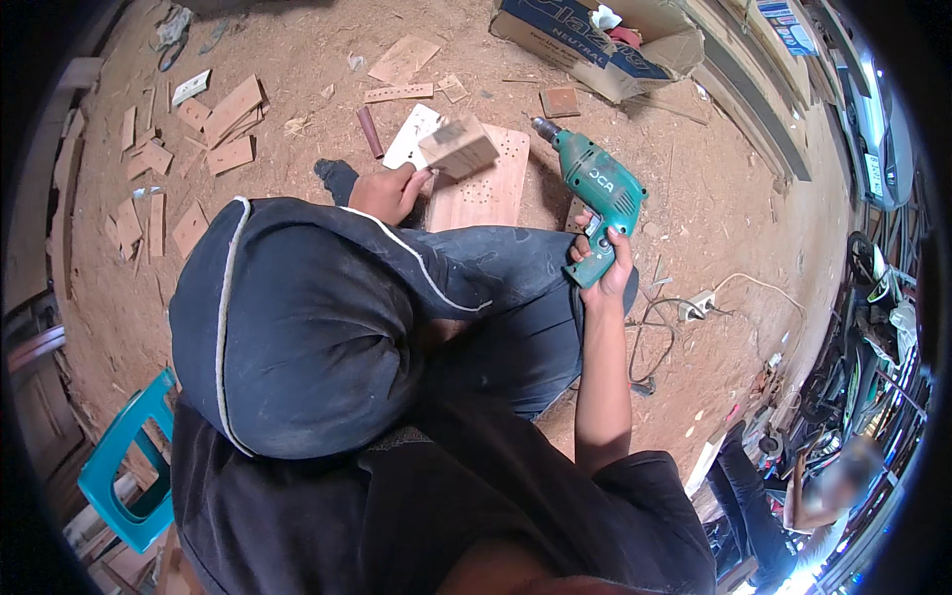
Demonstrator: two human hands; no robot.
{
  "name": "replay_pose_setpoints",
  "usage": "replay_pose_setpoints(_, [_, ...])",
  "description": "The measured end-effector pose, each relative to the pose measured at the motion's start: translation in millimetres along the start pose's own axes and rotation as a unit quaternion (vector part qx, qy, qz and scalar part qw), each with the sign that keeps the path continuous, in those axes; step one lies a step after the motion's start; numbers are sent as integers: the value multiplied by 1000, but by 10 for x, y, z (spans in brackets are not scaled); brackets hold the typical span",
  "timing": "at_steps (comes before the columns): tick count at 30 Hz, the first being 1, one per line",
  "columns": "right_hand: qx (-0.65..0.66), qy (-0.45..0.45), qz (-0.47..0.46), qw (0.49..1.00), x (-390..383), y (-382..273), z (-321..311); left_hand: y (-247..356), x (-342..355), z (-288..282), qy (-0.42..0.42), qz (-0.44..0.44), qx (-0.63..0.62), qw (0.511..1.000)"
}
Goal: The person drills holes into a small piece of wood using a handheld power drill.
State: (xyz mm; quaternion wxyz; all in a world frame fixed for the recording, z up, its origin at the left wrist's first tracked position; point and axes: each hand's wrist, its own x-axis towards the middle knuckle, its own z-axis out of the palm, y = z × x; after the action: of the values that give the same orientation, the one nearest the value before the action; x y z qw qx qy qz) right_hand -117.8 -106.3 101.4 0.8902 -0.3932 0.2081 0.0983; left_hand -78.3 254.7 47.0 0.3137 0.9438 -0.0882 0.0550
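Observation:
My right hand [607,260] is closed around the handle of a green electric drill [602,178]. The drill's chuck points up and to the left, toward the far side of the boards. My left hand [392,192] grips the near left corner of a wooden block [459,146], which looks slightly blurred and tilted. Beneath the block lies a flat wooden board [481,203] dotted with many small drilled holes. Beside it, partly covered by the block, is a white board [407,139] with a few holes. My bent knee hides part of the board's near edge.
Wood offcuts [233,109] litter the dirt floor at left. Beyond the boards are a drilled strip [399,92] and a cardboard box [595,45]. A power strip [697,305] with cords lies at right. A teal plastic stool [129,461] and another person [783,506] flank me.

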Motion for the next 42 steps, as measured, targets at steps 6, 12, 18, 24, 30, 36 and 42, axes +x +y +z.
replay_pose_setpoints(6, [-4, -3, 7, 1000, 8, 0, -2, 104, 5, -78, -43, 79, 62, 994])
replay_pose_setpoints(12, [-1, -2, -2, 1000, 0, -4, 28, 157, 0, -97, -58, 76, 83, 992])
replay_pose_setpoints(18, [-5, 0, 5, 1000, 7, -10, 34, 186, -2, -103, -57, 84, 92, 991])
replay_pose_setpoints(24, [-1, -2, 12, 1000, 18, -15, 14, 165, -7, -82, -71, 88, 90, 990])
replay_pose_setpoints(30, [0, -5, 16, 1000, 24, -12, 5, 190, 14, -99, -90, 77, 107, 987])
replay_pose_setpoints(36, [-3, -1, 28, 1000, 31, -25, -35, 232, 105, -159, -99, 84, 127, 983])
replay_pose_setpoints(42, [-6, 4, 35, 999, 29, -31, 0, 222, 115, -196, -102, 83, 112, 985])
